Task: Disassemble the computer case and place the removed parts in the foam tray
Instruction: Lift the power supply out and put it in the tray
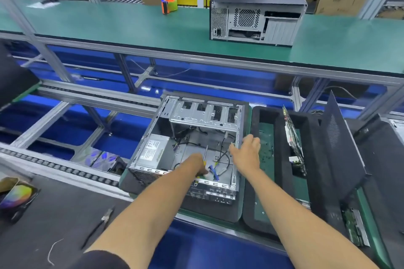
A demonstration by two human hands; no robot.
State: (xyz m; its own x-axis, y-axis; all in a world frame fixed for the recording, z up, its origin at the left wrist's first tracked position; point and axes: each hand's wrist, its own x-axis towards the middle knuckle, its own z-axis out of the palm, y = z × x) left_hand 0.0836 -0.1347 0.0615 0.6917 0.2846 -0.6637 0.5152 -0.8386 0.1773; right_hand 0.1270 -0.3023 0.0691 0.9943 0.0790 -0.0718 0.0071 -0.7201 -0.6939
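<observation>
Open computer case lies on its side on a dark foam pad at the near table edge, side panel off. Left hand is inside the case, fingers hidden behind the wrist; a yellow-handled screwdriver shows at it, shaft upright. Its grip seems closed round the handle, though that is hard to make out. Right hand rests on the case's right frame edge, fingers curled over the rail. Foam tray sits just beside the case on the right, holding a circuit board on edge and a dark side panel leaning upright. Small parts in the tray's green bottom are blurred.
</observation>
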